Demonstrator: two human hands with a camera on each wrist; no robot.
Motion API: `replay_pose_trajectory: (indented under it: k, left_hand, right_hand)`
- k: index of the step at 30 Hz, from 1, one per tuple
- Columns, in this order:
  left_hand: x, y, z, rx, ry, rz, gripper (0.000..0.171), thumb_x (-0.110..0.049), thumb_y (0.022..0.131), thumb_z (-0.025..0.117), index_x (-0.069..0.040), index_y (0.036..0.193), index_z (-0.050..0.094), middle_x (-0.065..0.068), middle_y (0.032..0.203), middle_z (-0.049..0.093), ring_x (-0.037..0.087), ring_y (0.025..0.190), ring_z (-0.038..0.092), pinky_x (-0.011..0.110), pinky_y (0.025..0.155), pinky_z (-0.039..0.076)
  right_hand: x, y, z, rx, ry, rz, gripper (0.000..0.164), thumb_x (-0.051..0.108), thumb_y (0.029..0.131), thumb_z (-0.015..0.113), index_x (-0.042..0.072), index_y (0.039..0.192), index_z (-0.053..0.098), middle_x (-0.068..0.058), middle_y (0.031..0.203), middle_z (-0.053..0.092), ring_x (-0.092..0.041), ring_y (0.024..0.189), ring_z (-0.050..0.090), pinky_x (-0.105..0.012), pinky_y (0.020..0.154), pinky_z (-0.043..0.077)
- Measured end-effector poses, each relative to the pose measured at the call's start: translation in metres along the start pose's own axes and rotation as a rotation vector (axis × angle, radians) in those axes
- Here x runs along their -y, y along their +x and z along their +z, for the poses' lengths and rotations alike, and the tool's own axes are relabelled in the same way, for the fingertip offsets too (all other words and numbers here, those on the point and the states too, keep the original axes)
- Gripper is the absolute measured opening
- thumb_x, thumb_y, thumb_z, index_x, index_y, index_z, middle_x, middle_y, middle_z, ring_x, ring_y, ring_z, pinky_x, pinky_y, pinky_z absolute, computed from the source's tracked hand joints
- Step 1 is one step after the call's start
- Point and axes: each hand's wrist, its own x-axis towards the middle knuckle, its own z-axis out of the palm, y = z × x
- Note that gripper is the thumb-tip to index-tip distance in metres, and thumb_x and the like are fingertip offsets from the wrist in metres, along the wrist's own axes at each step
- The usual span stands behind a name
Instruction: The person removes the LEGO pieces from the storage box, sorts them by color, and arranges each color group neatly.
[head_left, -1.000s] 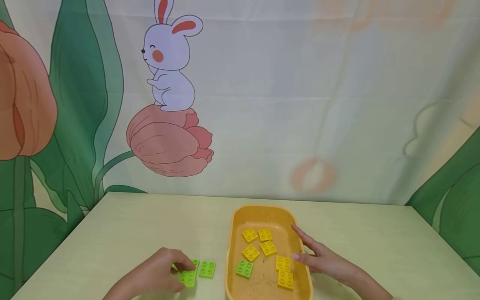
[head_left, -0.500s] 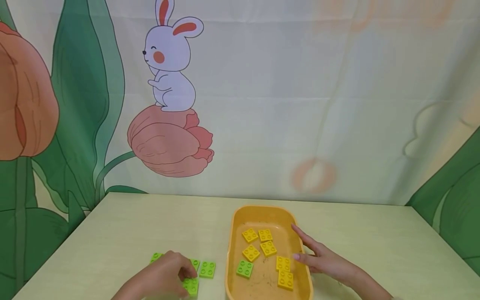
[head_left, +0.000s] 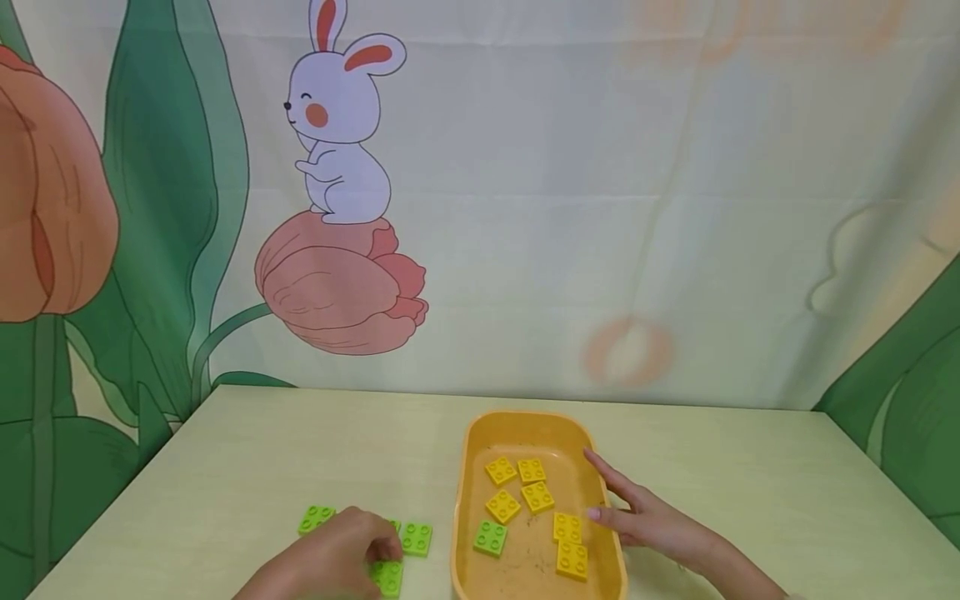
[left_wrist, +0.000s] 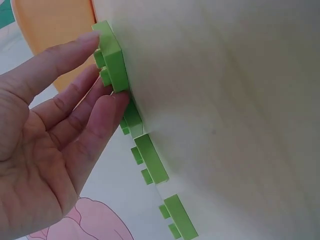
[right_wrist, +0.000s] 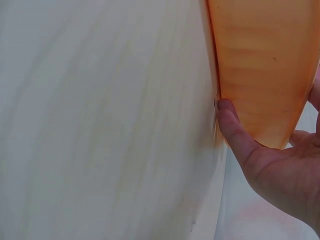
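My left hand [head_left: 337,554] pinches a flat green toy building block [left_wrist: 111,57] between its fingertips, just above or on the table at the front. In the head view, part of that block is hidden by the hand. More green blocks lie beside it, one [head_left: 416,538] to its right and one [head_left: 317,518] to its left. With its fingertips over the rim and a digit low on the outer wall, my right hand [head_left: 667,529] holds the right side of a yellow-orange tray [head_left: 459,500]. Inside lie several yellow blocks [head_left: 537,497] and one green block [head_left: 491,537].
The pale table [head_left: 345,450] reaches back to a hanging cloth [head_left: 525,250] printed with a rabbit and tulips. The tray's near end runs out of the head view at the bottom.
My left hand has shifted right and toward me with the green block, uncovering another green block at its left. The right hand and the tray have stayed in place.
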Motion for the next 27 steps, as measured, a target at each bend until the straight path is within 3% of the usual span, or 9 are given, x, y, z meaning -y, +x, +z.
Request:
replay_pose_trajectory:
  k: [6,14,21,24,27]
  left_hand:
    - [0.0016,0.0,-0.0005,0.005,-0.015,-0.066,0.035,0.0,0.059,0.079,-0.019,0.084,0.065,-0.002,0.085,0.057,0.021,0.08,0.048,0.039,0.072,0.047]
    - [-0.0007,0.0023,-0.0009,0.032,0.026,-0.03,0.033,0.0,0.058,0.079,-0.018,0.082,0.065,0.001,0.077,0.055,0.02,0.074,0.047,0.035,0.066,0.043]
    - [-0.0026,0.0027,-0.0011,0.02,0.014,-0.081,0.035,-0.002,0.057,0.08,-0.019,0.084,0.065,0.0,0.082,0.054,0.021,0.078,0.047,0.037,0.07,0.045]
    - [-0.0029,0.0011,-0.0045,0.005,0.049,-0.014,0.035,0.0,0.059,0.077,-0.019,0.085,0.065,-0.002,0.081,0.054,0.019,0.077,0.047,0.035,0.07,0.044]
    - [-0.0048,-0.0007,-0.0096,-0.031,0.093,0.149,0.033,0.002,0.061,0.075,-0.016,0.087,0.065,-0.004,0.08,0.056,0.016,0.076,0.049,0.031,0.068,0.044]
  right_hand:
    - [0.0013,0.0009,0.0006,-0.005,-0.001,0.007,0.073,0.026,0.094,0.05,0.023,0.147,-0.001,-0.03,0.146,-0.005,-0.031,0.115,0.049,-0.045,0.084,0.047]
    - [0.001,0.0009,0.0002,-0.024,-0.014,0.021,0.074,0.027,0.094,0.051,0.023,0.147,0.001,-0.031,0.146,-0.004,-0.032,0.115,0.049,-0.045,0.083,0.048]
    - [0.0012,0.0007,-0.001,-0.016,-0.003,0.019,0.074,0.027,0.094,0.05,0.022,0.147,0.0,-0.031,0.145,-0.005,-0.031,0.114,0.05,-0.045,0.083,0.048]
    - [0.0013,0.0003,-0.0011,-0.003,0.003,0.011,0.074,0.026,0.094,0.049,0.021,0.147,-0.001,-0.032,0.145,-0.005,-0.032,0.114,0.05,-0.046,0.083,0.048]
    - [0.0017,0.0003,-0.0008,0.003,0.003,0.008,0.074,0.026,0.094,0.049,0.021,0.147,-0.002,-0.032,0.145,-0.005,-0.033,0.115,0.049,-0.046,0.084,0.047]
